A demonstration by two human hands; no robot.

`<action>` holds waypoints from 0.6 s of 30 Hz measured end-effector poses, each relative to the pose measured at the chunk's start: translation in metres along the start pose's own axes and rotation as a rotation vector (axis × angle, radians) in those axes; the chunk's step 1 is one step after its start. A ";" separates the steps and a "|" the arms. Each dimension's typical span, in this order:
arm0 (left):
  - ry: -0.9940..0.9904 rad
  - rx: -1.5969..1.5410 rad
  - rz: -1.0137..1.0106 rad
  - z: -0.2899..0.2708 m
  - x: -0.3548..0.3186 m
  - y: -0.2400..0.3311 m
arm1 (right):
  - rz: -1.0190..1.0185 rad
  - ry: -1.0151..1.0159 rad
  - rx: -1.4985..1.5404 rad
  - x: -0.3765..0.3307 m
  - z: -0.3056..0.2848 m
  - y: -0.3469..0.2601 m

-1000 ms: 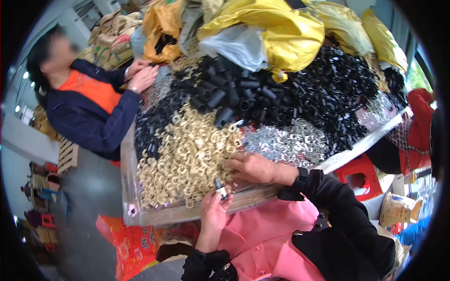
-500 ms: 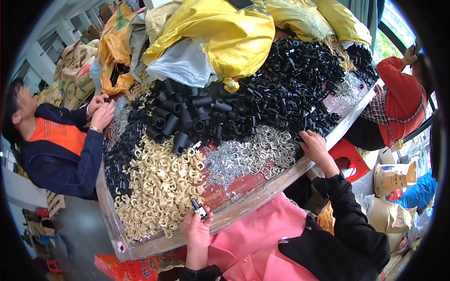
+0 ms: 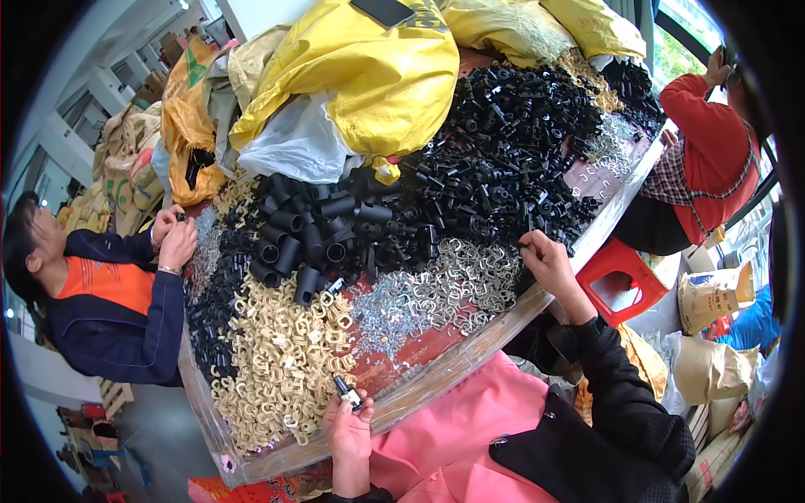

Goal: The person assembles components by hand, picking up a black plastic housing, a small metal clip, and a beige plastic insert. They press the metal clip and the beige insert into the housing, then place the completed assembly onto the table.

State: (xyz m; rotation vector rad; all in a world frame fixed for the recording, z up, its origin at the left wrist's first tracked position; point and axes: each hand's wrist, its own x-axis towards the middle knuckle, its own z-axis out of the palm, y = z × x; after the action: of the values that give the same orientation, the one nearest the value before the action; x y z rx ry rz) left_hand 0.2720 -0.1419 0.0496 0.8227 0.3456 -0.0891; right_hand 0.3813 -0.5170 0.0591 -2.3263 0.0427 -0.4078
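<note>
- We hold a small black part (image 3: 345,389) pinched upright in the fingertips of our left hand (image 3: 350,433), closed round it, at the near edge of the table (image 3: 436,377) and over our pink apron (image 3: 453,444).
- Just beyond that hand lies the heap of cream-coloured clips (image 3: 281,360) — it spreads along the near-left side of the table.
- Our right hand (image 3: 549,264) reaches out to the right, in a black sleeve, fingers curled and tips drawn together at the edge of the small black parts (image 3: 520,159); whether it has one between its fingertips we cannot tell.
- Between our two hands sit the silvery metal clips (image 3: 436,293), loose on the reddish tabletop.
- Farther in, a pile of black tubes (image 3: 314,230) lies left of centre, touching the cream clips.
- At the left a person in a dark jacket with orange (image 3: 109,310) sits with both hands at the table's edge.
- At the right a red stool (image 3: 616,281) stands beside the table, and a person in red (image 3: 704,151) sits past it.
- Farthest off — yellow sacks (image 3: 377,75) and a pale plastic bag (image 3: 298,147) heaped over the parts.
</note>
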 end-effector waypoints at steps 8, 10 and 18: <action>-0.019 0.006 -0.021 0.005 0.001 -0.001 | 0.243 -0.174 0.954 -0.009 0.009 -0.020; -0.033 0.012 -0.022 0.007 0.002 -0.002 | 0.258 -0.194 1.038 -0.012 0.016 -0.027; -0.111 0.059 -0.046 0.025 0.005 -0.004 | 0.133 -0.444 1.075 -0.033 0.044 -0.075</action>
State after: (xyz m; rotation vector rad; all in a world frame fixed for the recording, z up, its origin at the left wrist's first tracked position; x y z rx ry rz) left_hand 0.2825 -0.1625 0.0604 0.8645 0.2586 -0.1882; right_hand 0.3565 -0.4284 0.0735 -1.2888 -0.1920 0.1572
